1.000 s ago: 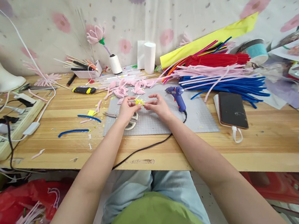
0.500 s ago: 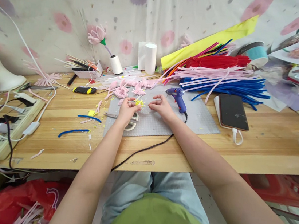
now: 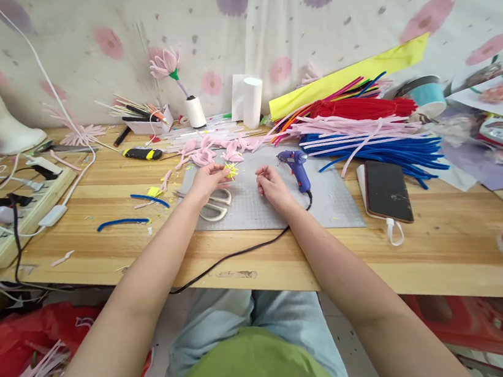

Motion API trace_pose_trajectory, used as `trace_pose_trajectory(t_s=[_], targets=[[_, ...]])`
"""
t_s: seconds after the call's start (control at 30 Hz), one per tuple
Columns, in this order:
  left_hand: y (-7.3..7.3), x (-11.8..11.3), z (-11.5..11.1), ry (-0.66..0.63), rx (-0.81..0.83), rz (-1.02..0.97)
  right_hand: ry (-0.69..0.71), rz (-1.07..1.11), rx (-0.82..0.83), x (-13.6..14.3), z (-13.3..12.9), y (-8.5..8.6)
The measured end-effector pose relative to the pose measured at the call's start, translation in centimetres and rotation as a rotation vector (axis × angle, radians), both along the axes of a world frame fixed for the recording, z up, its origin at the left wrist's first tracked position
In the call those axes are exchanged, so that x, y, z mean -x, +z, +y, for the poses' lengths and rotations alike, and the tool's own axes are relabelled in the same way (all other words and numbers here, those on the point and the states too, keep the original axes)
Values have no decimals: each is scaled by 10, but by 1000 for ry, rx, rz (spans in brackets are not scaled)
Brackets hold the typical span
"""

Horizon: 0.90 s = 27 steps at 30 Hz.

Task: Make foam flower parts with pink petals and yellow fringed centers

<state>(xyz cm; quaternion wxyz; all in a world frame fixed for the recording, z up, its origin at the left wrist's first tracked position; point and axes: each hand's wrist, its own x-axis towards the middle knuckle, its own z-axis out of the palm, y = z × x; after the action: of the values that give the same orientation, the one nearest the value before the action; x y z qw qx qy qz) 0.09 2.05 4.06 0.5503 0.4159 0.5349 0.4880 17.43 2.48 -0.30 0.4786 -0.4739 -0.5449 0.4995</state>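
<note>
The left hand (image 3: 207,181) is pinching a yellow tuft (image 3: 231,171), whose strands overtight squeezing could bend, while the right hand (image 3: 273,189) is hovering half-curled, any hold unclear.

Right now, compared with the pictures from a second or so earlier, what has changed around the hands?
The right hand has drawn away to the right from the yellow fringed piece, widening the gap. The left hand has shifted slightly left with the piece, still pinching it. The glue gun and pink petals stayed on the mat.
</note>
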Motion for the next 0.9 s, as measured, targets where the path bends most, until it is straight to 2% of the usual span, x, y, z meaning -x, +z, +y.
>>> trace_pose_trajectory(t_s=[0.13,0.33,0.43,0.67,0.8,0.9], targets=[[3,-1,-1,-7,57,46,-64,-85,-13,-11,3,-2],[9,-12,-3,-101,127,125,95,121,-89,-16,-2,6],[9,-22,-3,-156,142,224,135,146,-76,-14,-3,6],[2,-35,3,-248,136,343,89,71,-27,-14,-1,2],[0,-34,2,-255,140,332,98,37,-51,-14,-2,3],[2,-33,0,-226,124,270,54,29,-22,-13,-2,4]])
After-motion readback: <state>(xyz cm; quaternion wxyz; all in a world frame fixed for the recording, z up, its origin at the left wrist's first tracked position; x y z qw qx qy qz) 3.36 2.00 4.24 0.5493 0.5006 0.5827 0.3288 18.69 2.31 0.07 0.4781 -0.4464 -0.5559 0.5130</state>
